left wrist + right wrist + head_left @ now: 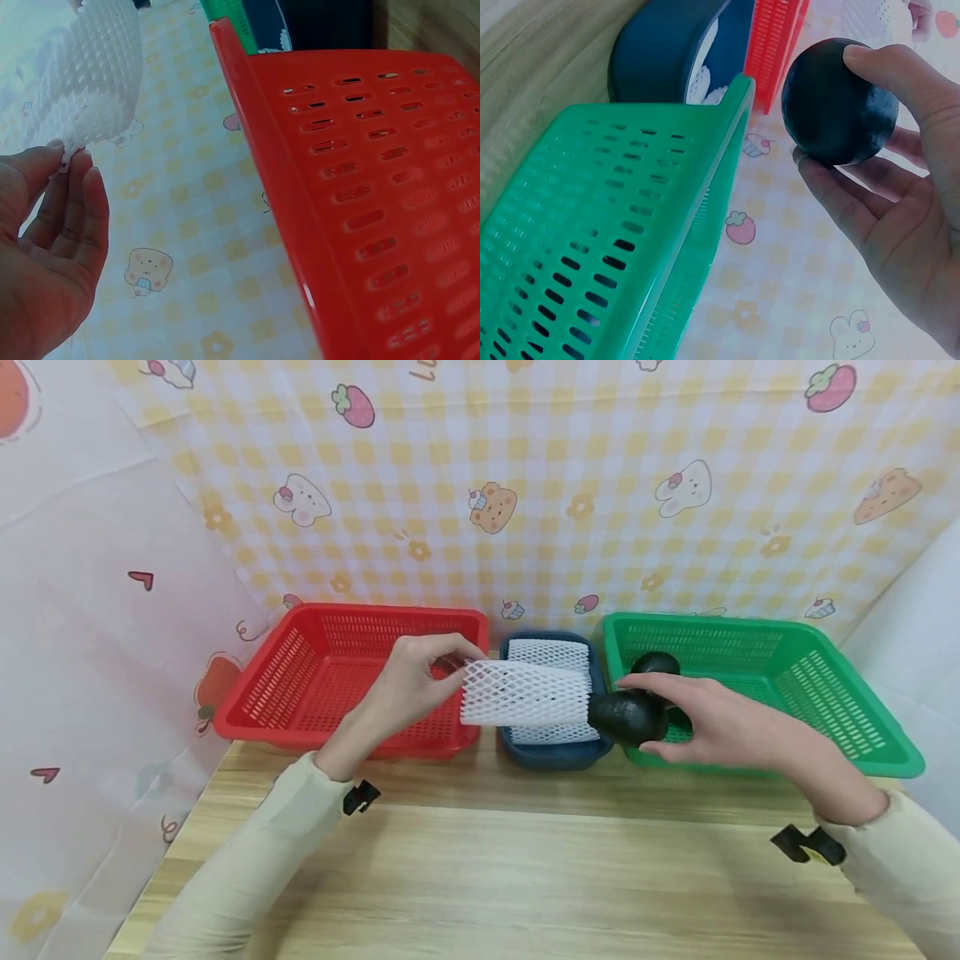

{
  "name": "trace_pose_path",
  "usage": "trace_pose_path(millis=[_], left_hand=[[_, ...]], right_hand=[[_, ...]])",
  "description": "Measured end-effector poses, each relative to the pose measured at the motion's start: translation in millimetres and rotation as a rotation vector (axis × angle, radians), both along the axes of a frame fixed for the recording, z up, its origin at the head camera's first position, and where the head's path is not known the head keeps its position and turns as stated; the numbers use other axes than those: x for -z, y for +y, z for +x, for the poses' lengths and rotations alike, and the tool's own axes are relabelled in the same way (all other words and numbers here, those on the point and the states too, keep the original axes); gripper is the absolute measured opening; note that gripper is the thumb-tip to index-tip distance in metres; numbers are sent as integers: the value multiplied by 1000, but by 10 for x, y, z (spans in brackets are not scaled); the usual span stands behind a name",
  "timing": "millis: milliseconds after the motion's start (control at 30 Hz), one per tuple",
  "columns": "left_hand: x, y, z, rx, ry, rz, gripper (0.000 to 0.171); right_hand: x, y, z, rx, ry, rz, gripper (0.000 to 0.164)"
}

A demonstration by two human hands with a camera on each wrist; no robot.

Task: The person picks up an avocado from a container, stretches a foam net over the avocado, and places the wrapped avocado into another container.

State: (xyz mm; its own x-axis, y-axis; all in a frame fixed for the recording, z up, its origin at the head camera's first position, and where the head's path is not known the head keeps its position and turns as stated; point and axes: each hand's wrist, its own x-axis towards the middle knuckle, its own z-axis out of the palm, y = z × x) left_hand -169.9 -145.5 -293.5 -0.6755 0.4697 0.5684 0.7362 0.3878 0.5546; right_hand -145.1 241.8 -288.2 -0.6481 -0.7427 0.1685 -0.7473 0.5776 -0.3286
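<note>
My left hand (426, 675) pinches the left end of a white foam net sleeve (525, 693), which is held level above a dark blue container (555, 758). In the left wrist view, thumb and fingertips nip the edge of the sleeve (94, 75). My right hand (712, 722) grips a dark avocado (628, 717), its narrow end at the sleeve's right opening. Whether the tip is inside cannot be told. The right wrist view shows the avocado (836, 101) between thumb and fingers. More white net sleeves (550, 653) lie in the blue container.
A red plastic basket (348, 745) stands left of the blue container. To its right is a green basket (862, 710) with another dark avocado (656, 663) in it. All stand on a wooden table (525, 860) before a yellow checked cloth (450, 460).
</note>
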Motion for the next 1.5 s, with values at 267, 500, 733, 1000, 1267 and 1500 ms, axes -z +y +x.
trace_pose_path(millis=[267, 500, 733, 1000, 1267, 1500], left_hand=[[45, 23, -23, 4, 9, 5, 29], [68, 43, -42, 11, 4, 16, 28], [85, 68, -49, 10, 14, 25, 27], [87, 85, -52, 15, 14, 30, 29], [89, 117, -49, 38, 20, 42, 26], [91, 143, -42, 59, 20, 49, 26]], right_hand=[[-8, 52, -40, -2, 26, -23, 76], [-25, 72, -57, -21, 65, -47, 78], [-37, 56, -49, -20, 61, -60, 79], [-34, 18, -60, -29, 38, -71, 78], [-40, -23, -63, -44, 70, -85, 79], [-50, -67, -71, -50, 78, -78, 76]])
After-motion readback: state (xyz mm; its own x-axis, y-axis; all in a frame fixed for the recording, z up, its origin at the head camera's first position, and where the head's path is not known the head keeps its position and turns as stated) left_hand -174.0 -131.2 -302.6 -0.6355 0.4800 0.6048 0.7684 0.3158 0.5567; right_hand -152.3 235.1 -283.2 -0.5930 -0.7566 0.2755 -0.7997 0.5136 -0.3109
